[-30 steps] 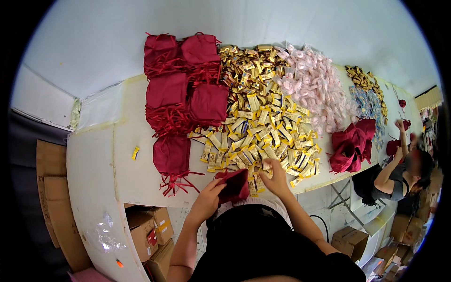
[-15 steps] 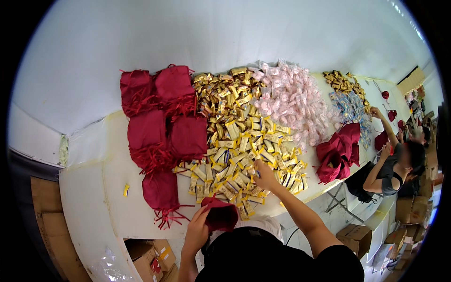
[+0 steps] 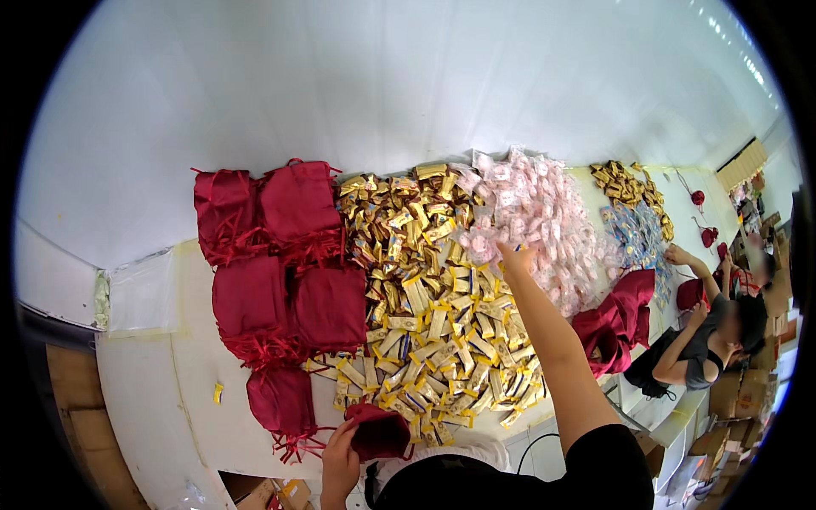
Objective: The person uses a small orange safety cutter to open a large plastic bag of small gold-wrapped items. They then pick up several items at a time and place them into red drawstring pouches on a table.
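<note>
My left hand (image 3: 341, 463) grips the rim of a dark red fabric drawstring bag (image 3: 380, 433), whose mouth gapes upward at the table's near edge. My right hand (image 3: 518, 257) is stretched out to the near left side of a heap of clear packets with pink-and-white contents (image 3: 552, 225). Its fingers are closed, and a small blue and yellow bit of a wrapped bar shows at them; most of it is hidden. Below that arm spreads a pile of yellow-ended cream wrapped bars (image 3: 442, 348). Gold-wrapped candies (image 3: 399, 212) lie behind them.
Stacks of flat red drawstring bags (image 3: 327, 306) lie at the left, and a lone yellow wrapper (image 3: 218, 393) beyond them. Upright red bags (image 3: 616, 323) stand at the right edge. Further right, a person (image 3: 693, 340) reaches toward blue packets (image 3: 636, 238). A white wall (image 3: 382, 85) backs the table.
My right hand has moved from the cream bars away from me and right, to the pink-and-white packets. My left hand still holds the bag. The whole view has tilted upward.
</note>
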A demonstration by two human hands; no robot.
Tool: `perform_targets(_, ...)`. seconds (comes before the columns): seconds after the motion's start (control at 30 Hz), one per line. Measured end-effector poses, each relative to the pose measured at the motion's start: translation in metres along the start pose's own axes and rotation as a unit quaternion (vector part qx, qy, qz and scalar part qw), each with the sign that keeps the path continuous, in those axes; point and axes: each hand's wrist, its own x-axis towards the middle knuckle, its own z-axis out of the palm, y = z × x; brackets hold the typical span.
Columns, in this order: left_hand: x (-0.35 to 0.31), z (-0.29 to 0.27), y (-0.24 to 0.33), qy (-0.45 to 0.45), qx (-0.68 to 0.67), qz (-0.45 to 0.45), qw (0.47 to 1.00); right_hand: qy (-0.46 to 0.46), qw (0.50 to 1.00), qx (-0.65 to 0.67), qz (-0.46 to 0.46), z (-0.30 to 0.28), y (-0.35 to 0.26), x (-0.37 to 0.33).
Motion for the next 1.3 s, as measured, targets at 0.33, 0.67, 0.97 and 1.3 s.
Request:
perform_targets(0.33,0.011,0.008,-0.003,0.035,-0.042,-0.062,0.997,-0.074,0.996,0.023,0.043,0.011,0.019,0.059)
perform_targets(0.67,0.001,0.017,-0.014,0.040,-0.019,0.015,0.999,-0.412,0.889,0.183,0.084,-0.065,-0.035,-0.027)
perform_targets(0.97,-0.006,0.013,-0.010,0.037,-0.037,-0.012,0.999,-0.501,0.800,-0.181,-0.276,0.051,-0.088,-0.056)
perform_targets(1.3,-0.015,0.017,-0.021,0.052,-0.026,-0.042,0.997,-0.482,0.858,-0.169,-0.061,0.108,-0.088,-0.043)
